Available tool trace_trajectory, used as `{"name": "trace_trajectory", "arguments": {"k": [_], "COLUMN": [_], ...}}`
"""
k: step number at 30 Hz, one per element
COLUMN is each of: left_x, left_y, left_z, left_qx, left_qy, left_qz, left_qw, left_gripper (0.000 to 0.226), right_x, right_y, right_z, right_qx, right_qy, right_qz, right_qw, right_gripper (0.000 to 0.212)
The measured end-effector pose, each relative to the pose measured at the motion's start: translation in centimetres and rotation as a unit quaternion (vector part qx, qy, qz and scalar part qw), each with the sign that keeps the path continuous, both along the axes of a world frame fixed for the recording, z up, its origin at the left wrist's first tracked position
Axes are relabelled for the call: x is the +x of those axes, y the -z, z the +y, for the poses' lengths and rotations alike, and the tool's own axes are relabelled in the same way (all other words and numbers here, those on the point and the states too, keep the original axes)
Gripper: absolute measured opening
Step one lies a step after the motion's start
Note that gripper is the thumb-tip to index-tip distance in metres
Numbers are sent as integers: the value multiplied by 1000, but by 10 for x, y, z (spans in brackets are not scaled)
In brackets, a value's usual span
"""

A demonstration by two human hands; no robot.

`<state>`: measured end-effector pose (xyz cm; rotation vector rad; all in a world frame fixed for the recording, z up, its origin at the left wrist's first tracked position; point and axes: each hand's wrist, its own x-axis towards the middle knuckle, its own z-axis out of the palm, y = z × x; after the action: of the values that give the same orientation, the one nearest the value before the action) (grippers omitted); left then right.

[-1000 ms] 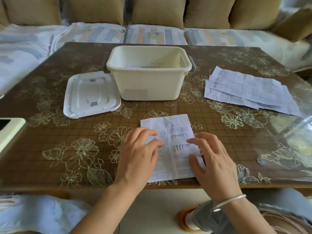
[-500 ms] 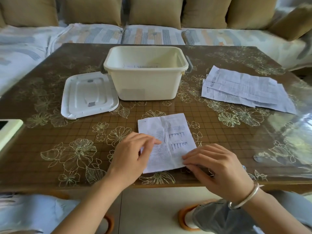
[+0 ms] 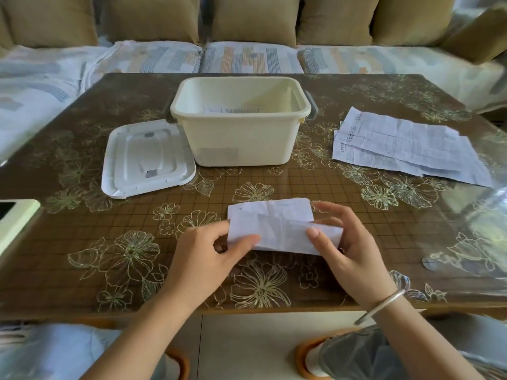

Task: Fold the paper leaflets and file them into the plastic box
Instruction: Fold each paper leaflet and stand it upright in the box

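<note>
The table (image 3: 137, 212) is seen in dark brown, overlaid with gold-outlined flowers and a fine gold grid. The plastic box (image 3: 238, 144) is coloured cream — its lid (image 3: 148, 157) white, marked with small grey patches. The folded leaflet (image 3: 274, 223) is white with faint grey print; the loose leaflets (image 3: 406, 144) are white with darker lines of text. The cushions (image 3: 252, 20) are shown in olive tan, the sofa cover (image 3: 247, 57) pale with orange, grey and blue stripes.
</note>
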<state>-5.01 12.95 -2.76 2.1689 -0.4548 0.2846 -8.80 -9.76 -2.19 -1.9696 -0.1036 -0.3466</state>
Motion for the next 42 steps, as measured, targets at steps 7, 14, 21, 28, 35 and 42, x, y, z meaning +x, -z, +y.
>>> {"name": "trace_trajectory", "arguments": {"k": [7, 14, 21, 28, 35, 42], "left_x": [23, 24, 19, 18, 28, 25], "left_y": [9, 11, 7, 8, 15, 9], "left_z": [-15, -28, -37, -41, -40, -15], "left_qx": [76, 191, 209, 255, 274, 127], "left_qy": [-114, -182, -212, -251, -134, -58], "left_qz": [16, 5, -61, -87, -131, -80], "left_qw": [990, 965, 953, 930, 943, 987], "left_gripper": [61, 40, 26, 59, 21, 31], "right_x": [18, 25, 25, 24, 37, 44], "right_y": [4, 9, 12, 13, -26, -5], "right_z": [7, 11, 13, 16, 16, -11], "right_qx": [-70, -161, -208, -288, -509, -456], "right_qy": [102, 116, 127, 143, -40, -151], "right_qz": [41, 58, 33, 41, -25, -128], "right_qw": [991, 978, 969, 946, 860, 868], "right_gripper": [59, 56, 55, 49, 49, 25]}}
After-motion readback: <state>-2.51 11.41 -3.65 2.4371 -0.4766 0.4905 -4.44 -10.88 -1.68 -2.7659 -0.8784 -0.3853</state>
